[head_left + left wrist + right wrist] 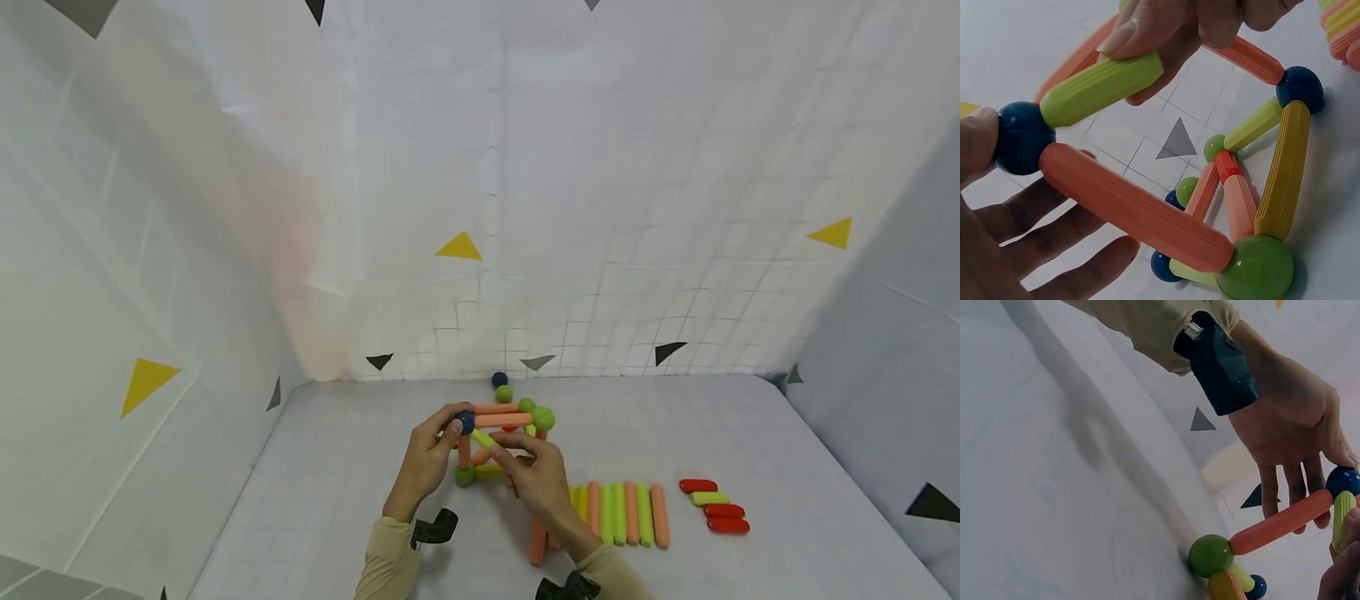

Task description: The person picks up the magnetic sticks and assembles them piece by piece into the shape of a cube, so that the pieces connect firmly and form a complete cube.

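The lime rod point(1101, 89) (ridged) touches a blue ball point(1022, 139).

Stick-and-ball frame point(504, 421), mostly orange and green. Round dark-blue ball point(465, 422) at frame's upper left corner, pinched by left hand point(427, 458). Yellow-green stick point(483, 439) at frame's near side, pinched by right hand point(537, 477). Right of frame: row of long orange, yellow, yellow-green sticks point(618, 513); farther right, short rounded red and yellow-green pieces point(724, 510).

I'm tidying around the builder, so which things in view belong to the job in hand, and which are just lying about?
In the job:
blue ball, held by the left hand
yellow-green rod, held by the right hand
joined frame of rods and balls

Lying about, possibly spares:
row of rods
three short red rods
short yellow-green rod
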Tool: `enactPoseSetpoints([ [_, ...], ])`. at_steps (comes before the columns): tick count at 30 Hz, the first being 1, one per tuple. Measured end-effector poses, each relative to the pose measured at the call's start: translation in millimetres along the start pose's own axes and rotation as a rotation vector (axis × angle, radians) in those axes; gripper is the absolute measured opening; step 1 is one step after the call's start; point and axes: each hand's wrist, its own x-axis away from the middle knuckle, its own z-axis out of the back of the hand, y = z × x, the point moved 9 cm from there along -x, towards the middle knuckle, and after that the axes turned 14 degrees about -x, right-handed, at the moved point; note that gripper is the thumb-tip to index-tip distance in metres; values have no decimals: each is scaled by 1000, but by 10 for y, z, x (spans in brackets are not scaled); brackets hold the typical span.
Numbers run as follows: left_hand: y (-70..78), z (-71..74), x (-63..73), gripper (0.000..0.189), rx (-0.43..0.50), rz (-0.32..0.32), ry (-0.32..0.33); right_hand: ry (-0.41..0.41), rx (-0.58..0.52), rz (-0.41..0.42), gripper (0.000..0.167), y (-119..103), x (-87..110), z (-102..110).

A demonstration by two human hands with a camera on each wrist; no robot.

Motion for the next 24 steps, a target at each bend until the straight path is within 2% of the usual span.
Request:
enactPoseSetpoints([
  [7,-6,-1,-2,31,3,0,-2,9,-21,15,20,34,-10,-13],
  [11,-9,-20,-6,31,1,-5,-13,31,29,57,23,-19,37,66],
  [14,-11,-38,-1,32,-12,-2,-23,48,141,85,18,-88,92,185],
  [17,-14,-43,4,32,-25,2,-25,20,363,78,13,-138,133,319],
  [19,-6,-41,5,31,-21,1,-26,-45,552,49,17,-140,152,394],
  [21,11,-46,1,31,4,-9,-35,-164,709,41,25,-132,179,439],
  [22,24,-50,-2,32,21,-13,-43,-237,769,45,30,-119,198,450],
  [24,38,-62,-7,32,68,-14,-60,-387,817,44,34,-76,247,464],
])
